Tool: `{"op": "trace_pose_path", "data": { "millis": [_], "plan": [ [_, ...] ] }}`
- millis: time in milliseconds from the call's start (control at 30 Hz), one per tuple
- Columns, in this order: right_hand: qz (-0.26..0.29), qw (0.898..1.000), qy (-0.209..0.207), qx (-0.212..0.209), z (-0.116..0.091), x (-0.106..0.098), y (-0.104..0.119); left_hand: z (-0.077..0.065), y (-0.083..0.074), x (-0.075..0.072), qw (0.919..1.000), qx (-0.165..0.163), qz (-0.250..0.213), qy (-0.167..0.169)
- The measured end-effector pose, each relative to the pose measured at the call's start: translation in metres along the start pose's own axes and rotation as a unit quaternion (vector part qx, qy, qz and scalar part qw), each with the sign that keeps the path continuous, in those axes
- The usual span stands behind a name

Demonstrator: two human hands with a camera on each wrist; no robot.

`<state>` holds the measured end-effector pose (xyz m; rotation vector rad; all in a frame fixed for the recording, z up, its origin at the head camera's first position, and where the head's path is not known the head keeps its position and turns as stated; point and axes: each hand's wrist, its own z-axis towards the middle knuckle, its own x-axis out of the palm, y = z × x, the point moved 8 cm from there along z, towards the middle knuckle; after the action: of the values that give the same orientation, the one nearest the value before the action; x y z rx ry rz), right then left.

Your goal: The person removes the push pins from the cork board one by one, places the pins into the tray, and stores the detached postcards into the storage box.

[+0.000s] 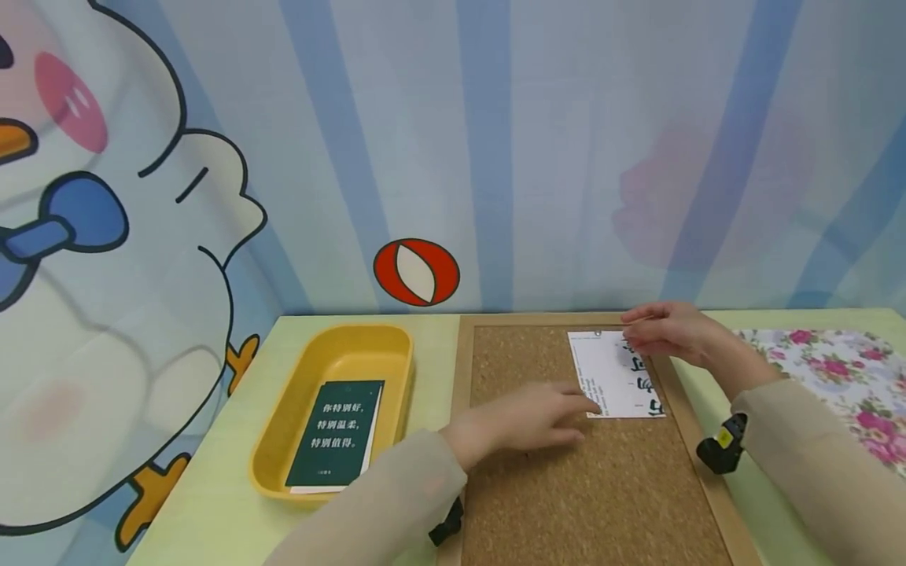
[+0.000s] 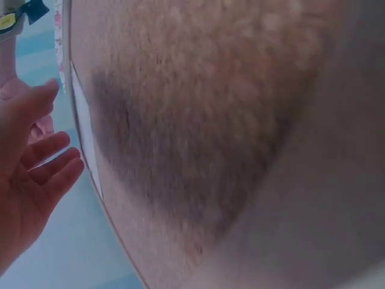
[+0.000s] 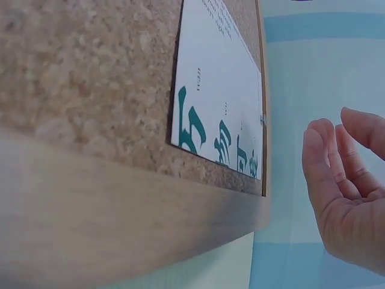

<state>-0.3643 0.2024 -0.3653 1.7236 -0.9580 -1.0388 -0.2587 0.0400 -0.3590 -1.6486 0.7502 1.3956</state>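
A white card [image 1: 602, 373] with large dark green characters lies against the upper right part of a wood-framed corkboard [image 1: 587, 487]. At the card's top edge sits a small clear pushpin [image 3: 263, 119]. My left hand [image 1: 527, 417] is at the card's lower left corner, fingers loosely extended; whether a fingertip touches the card I cannot tell. Above the board's top right corner hovers my right hand [image 1: 668, 334], its fingers loosely bent with nothing between them, as the right wrist view confirms. From the head, this hand covers part of the card's upper right corner.
To the board's left stands a yellow tray [image 1: 283, 440] holding a stack of cards, a dark green one [image 1: 336, 432] on top. A floral mat [image 1: 842, 369] lies on the right of the pale green table [image 1: 226, 440]. Behind rises a printed backdrop [image 1: 552, 157].
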Motion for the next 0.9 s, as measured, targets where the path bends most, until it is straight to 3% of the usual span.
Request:
{"op": "trace_pose_path", "data": {
  "millis": [300, 600, 900],
  "plan": [
    [0.004, 1.000, -0.012, 0.008, 0.009, 0.001, -0.004, 0.022, 0.002, 0.014, 0.9972, 0.005, 0.075, 0.004],
    [0.033, 0.998, -0.049, 0.035, 0.024, 0.003, -0.012, 0.038, 0.010, 0.022, 0.9977, -0.014, 0.065, 0.017],
    [0.048, 0.995, -0.065, 0.054, 0.032, 0.005, -0.017, 0.045, 0.012, 0.021, 0.9976, -0.020, 0.063, 0.024]
  ]
}}
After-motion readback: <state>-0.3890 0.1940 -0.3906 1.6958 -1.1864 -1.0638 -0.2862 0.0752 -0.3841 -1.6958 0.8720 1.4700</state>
